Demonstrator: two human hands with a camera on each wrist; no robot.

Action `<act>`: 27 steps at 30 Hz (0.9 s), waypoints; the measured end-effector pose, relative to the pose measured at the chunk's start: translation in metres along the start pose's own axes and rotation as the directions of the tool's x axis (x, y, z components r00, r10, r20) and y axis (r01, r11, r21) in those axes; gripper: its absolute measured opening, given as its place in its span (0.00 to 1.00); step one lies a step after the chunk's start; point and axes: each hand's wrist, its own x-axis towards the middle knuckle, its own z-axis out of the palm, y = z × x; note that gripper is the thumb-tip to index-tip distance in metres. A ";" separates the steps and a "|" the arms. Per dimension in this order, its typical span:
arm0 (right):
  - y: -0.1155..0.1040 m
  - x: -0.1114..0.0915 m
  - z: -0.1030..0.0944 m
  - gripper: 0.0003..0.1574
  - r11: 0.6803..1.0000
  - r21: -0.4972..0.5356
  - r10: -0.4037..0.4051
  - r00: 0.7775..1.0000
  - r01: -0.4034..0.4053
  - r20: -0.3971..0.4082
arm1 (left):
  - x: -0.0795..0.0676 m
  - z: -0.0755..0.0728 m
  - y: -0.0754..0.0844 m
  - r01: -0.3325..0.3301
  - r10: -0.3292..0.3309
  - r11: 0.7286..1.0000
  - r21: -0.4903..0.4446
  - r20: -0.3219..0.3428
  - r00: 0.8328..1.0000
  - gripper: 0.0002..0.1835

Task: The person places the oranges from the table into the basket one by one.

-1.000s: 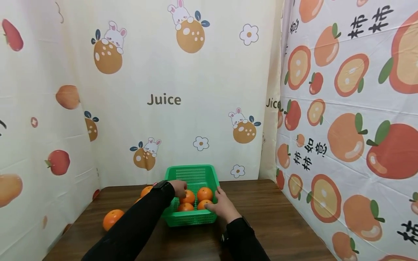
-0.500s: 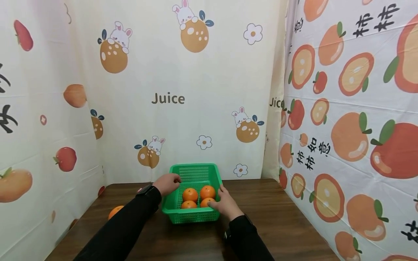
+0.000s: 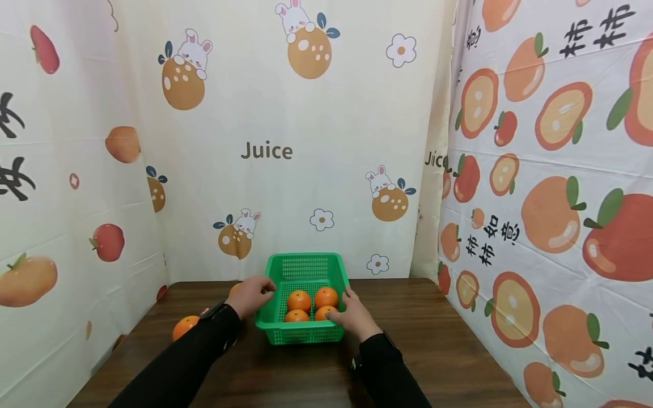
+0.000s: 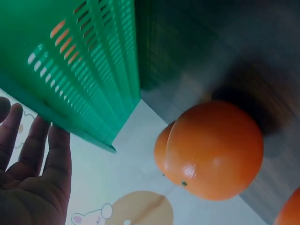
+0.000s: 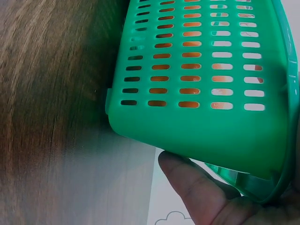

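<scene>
A green plastic basket [image 3: 306, 334] with slotted walls stands on the table. Several oranges [image 3: 298, 301] lie in its near half. My left hand [image 3: 250, 296] is at the basket's left rim, holding nothing; its fingers look loosely bent, and in the left wrist view they lie close to the rim. My right hand [image 3: 357, 318] grips the basket's right side near the front corner, thumb over the rim. Left of the basket, an orange [image 3: 185, 327] sits beside my left forearm, and another orange [image 3: 236, 288] is mostly hidden behind my left hand.
The dark wooden table [image 3: 408, 351] runs back to a cream fruit-printed curtain [image 3: 306, 187]. Patterned cloth walls enclose the left and right sides. In the left wrist view, a large orange [image 4: 215, 150] partly covers another one beside the basket.
My left hand has withdrawn from over the oranges inside the basket, moving left to its rim. The right hand has kept its hold on the basket. The head view has shifted slightly.
</scene>
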 end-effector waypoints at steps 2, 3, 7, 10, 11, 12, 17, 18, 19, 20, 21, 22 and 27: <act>0.000 0.000 0.000 0.54 1.000 0.000 0.000 1.000 0.000 0.000 | -0.006 0.002 0.002 -0.017 0.017 1.000 0.020 -0.009 1.000 0.06; 0.000 0.000 0.000 0.54 1.000 0.001 0.001 1.000 -0.001 -0.002 | -0.009 0.004 0.003 -0.024 0.024 0.999 0.031 -0.014 1.000 0.06; 0.001 0.000 0.000 0.54 1.000 0.005 0.003 1.000 -0.003 0.000 | -0.021 0.013 0.005 -0.037 0.042 0.996 0.076 -0.062 0.997 0.06; 0.002 0.000 0.000 0.54 1.000 0.004 -0.005 1.000 0.005 0.001 | -0.028 0.021 0.004 -0.053 0.064 0.994 0.098 -0.110 0.992 0.05; 0.002 0.000 0.000 0.54 1.000 0.003 -0.007 1.000 0.007 0.002 | -0.030 0.024 0.003 -0.056 0.068 0.993 0.102 -0.120 0.990 0.05; 0.002 0.000 0.000 0.54 1.000 0.000 -0.010 1.000 0.010 0.001 | -0.032 0.026 0.003 -0.059 0.073 0.992 0.110 -0.128 0.989 0.05; 0.002 0.000 0.000 0.54 1.000 0.003 -0.003 1.000 0.003 0.000 | -0.042 0.033 0.002 -0.046 0.057 0.995 0.086 -0.131 0.990 0.08; 0.002 0.000 0.000 0.54 1.000 0.003 -0.002 1.000 0.002 -0.001 | -0.044 0.033 0.001 -0.042 0.052 0.996 0.076 -0.134 0.990 0.08; 0.002 0.000 0.000 0.54 1.000 0.005 0.000 1.000 0.001 -0.001 | -0.045 0.032 0.001 -0.037 0.046 0.997 0.065 -0.138 0.989 0.09; 0.002 0.000 0.000 0.54 1.000 0.005 0.001 1.000 -0.001 -0.001 | -0.047 0.030 -0.001 -0.033 0.040 0.998 0.053 -0.140 0.989 0.10; 0.002 0.000 0.000 0.54 1.000 0.007 0.001 1.000 -0.001 -0.001 | -0.048 0.028 -0.003 -0.032 0.039 0.998 0.045 -0.145 0.989 0.11; 0.002 0.000 0.000 0.54 1.000 0.010 0.002 1.000 -0.002 0.000 | -0.049 0.026 -0.006 -0.025 0.033 0.998 0.050 -0.159 0.987 0.12; 0.002 0.000 -0.001 0.54 1.000 0.010 -0.010 1.000 0.010 0.008 | -0.053 0.009 -0.031 0.088 -0.036 0.978 0.187 -0.267 0.963 0.20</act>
